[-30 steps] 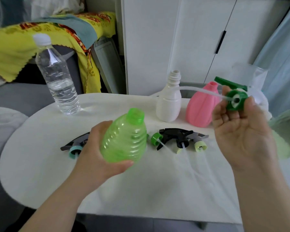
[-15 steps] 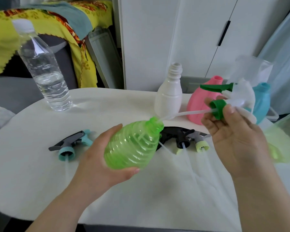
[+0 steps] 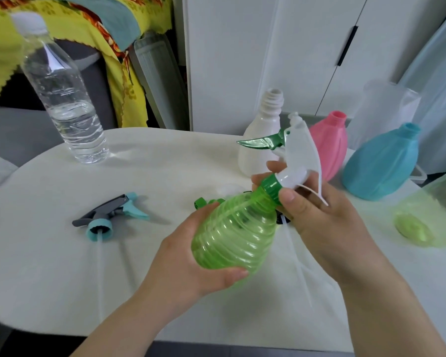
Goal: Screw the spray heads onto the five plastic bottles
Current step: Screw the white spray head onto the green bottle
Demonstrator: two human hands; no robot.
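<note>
My left hand (image 3: 188, 269) grips the ribbed green bottle (image 3: 236, 234) from below, tilted with its neck up to the right. A white spray head (image 3: 298, 153) with a green trigger and green collar sits on that neck, its tube inside the bottle. My right hand (image 3: 312, 215) pinches the collar with thumb and fingers. Open-necked white bottle (image 3: 259, 135), pink bottle (image 3: 331, 148) and blue bottle (image 3: 381, 166) stand behind. A pale green bottle (image 3: 433, 217) is at the right edge. A grey and teal spray head (image 3: 106, 215) lies at the left; other heads are mostly hidden behind the green bottle.
A clear water bottle (image 3: 62, 96) with a white cap stands at the back left of the round white table (image 3: 62, 266). White cabinet doors (image 3: 281, 52) rise behind the table. A yellow cloth (image 3: 121, 73) hangs over furniture at the far left.
The spray head's tube has gone fully into the green bottle and its collar now sits on the neck. My right hand has moved left and down to the neck.
</note>
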